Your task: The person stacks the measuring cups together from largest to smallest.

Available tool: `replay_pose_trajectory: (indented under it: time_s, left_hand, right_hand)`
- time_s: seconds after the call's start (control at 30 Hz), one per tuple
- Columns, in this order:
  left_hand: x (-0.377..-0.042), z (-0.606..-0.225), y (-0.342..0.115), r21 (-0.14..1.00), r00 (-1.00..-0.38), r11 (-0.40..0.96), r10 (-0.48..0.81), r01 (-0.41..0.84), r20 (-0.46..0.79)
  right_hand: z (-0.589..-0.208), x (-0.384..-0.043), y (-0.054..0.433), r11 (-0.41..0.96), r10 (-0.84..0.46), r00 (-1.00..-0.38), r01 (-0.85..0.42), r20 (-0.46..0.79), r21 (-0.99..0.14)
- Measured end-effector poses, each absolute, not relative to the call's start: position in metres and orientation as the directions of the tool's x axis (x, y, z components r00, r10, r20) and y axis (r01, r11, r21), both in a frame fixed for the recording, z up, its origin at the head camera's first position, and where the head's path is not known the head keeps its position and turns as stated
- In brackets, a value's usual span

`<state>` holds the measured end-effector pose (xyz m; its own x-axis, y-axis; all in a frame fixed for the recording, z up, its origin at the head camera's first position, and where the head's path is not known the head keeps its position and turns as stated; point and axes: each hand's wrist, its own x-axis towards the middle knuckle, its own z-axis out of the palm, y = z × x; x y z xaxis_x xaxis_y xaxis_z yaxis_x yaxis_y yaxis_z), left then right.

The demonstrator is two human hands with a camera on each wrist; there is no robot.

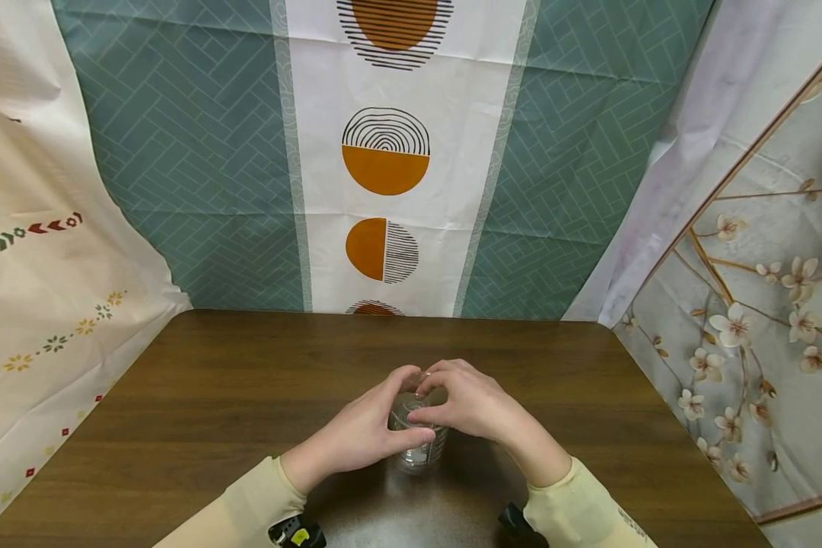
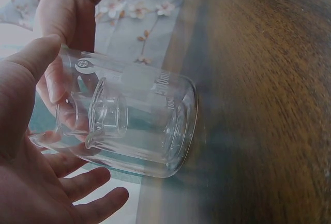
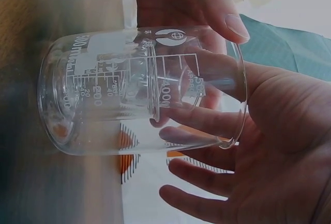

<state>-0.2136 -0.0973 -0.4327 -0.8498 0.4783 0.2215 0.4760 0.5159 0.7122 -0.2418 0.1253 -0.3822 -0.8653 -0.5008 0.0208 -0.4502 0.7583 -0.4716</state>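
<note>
A large clear glass beaker [image 1: 421,457] with white 500 ml markings stands upright on the table. My left hand [image 1: 359,432] holds it near the rim between thumb and index finger, other fingers loosely spread in the left wrist view. Inside sits a smaller glass beaker [image 2: 119,116]. My right hand [image 1: 469,399] reaches over the mouth, its thumb and fingertips inside the large beaker in the right wrist view. They seem to pinch a still smaller glass piece [image 2: 76,114] above the inner beaker; overlapping reflections blur its outline. The right hand's outer fingers spread outside the glass.
The dark brown wooden table [image 1: 246,365] spreads around the beakers. A green and white patterned cloth [image 1: 212,190] hangs at the back edge. Pale curtains flank it, the right curtain [image 1: 740,365] printed with flowers.
</note>
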Motion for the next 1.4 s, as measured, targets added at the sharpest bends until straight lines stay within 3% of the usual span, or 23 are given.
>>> replay_pose_trajectory:
  time_s: [1.4]
  left_hand:
    - [-0.2134, -0.4337, -0.0971, 0.716, -0.849, 0.512, 0.482, 0.474, 0.217]
  right_hand:
    - [-0.3816, -0.2417, 0.1275, 0.737, -0.529, -0.848, -0.469, 0.017, -0.486]
